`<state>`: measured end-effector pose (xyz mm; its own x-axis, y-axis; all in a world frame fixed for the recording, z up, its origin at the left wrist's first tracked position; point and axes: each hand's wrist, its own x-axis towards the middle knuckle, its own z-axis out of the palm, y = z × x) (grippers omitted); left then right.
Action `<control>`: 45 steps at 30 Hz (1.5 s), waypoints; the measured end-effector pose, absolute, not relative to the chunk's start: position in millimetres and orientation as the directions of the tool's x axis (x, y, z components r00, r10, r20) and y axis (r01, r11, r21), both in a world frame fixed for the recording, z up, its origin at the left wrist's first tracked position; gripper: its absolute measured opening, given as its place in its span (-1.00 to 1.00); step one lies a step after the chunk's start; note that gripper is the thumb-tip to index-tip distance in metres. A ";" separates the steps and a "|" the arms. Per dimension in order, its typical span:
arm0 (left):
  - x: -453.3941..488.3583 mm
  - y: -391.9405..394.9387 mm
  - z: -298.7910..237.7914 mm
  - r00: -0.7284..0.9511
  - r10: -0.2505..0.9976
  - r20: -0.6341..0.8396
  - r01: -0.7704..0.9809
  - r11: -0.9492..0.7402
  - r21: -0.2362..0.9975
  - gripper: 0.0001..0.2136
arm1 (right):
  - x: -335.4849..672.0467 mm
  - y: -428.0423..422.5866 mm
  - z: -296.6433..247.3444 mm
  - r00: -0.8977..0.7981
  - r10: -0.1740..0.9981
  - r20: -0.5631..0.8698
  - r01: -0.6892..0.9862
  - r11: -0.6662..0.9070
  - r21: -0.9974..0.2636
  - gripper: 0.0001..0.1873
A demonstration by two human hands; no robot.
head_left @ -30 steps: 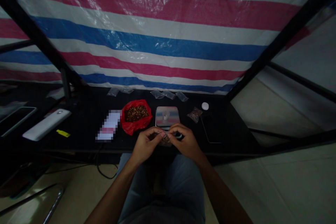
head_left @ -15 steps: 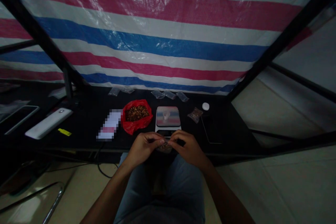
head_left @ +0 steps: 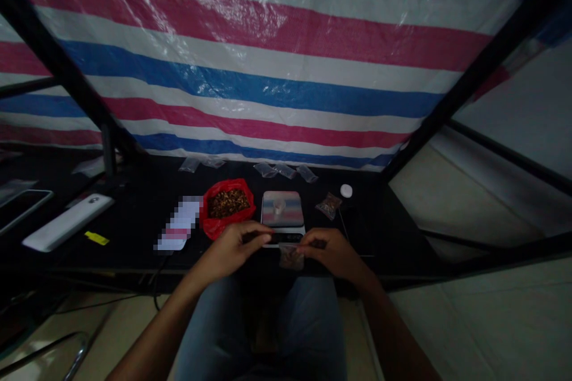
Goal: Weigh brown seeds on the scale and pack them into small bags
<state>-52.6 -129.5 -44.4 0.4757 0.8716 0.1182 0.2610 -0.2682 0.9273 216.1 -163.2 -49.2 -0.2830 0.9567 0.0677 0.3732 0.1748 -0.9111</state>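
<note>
fingers of the right hand were pinched together on the top edge of a small clear plastic bag, which hung just below them with brown bits inside. fingers of the left hand were held close together and stayed apart from the bag, reaching across the near edge of a digital scale; i could not tell whether they held anything. just beyond the fingers, a small clear packet sat on the scale's pan. past the left fingers lay a red plastic bag heaped with brown bits, and beside it a pixelated packet too blurred to read. past the right fingers were a small bag of brown bits and a round white object. farther ahead of the fingers, small clear bags lay in a row along the back of the black bench. far to the left of the fingers were a yellow tag, a white oblong case and a phone. a striped tarpaulin hung beyond the bench, and the person's jeans showed below the fingers.
</note>
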 end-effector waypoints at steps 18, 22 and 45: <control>-121.3 56.9 -34.7 0.425 0.900 -0.098 0.837 -0.349 0.421 -0.73 | 246.4 -96.9 -92.4 -0.016 0.891 0.453 0.795 0.287 -0.535 -0.77; -120.7 46.2 -13.0 0.449 0.892 -0.058 0.833 -0.394 0.388 -0.72 | 240.2 -107.0 -116.5 0.036 0.862 0.505 0.770 0.298 -0.564 -0.78; -85.7 10.4 -49.9 0.653 0.713 -0.253 0.754 -0.584 0.300 -0.82 | 228.7 -119.0 -133.1 0.005 0.819 0.574 0.754 0.374 -0.540 -0.80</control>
<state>-85.7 10.4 -49.9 0.6534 0.7134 -0.2530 0.7541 -0.5845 0.2995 228.7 -119.0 -133.1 0.0049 0.8189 0.5739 0.7542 0.3738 -0.5398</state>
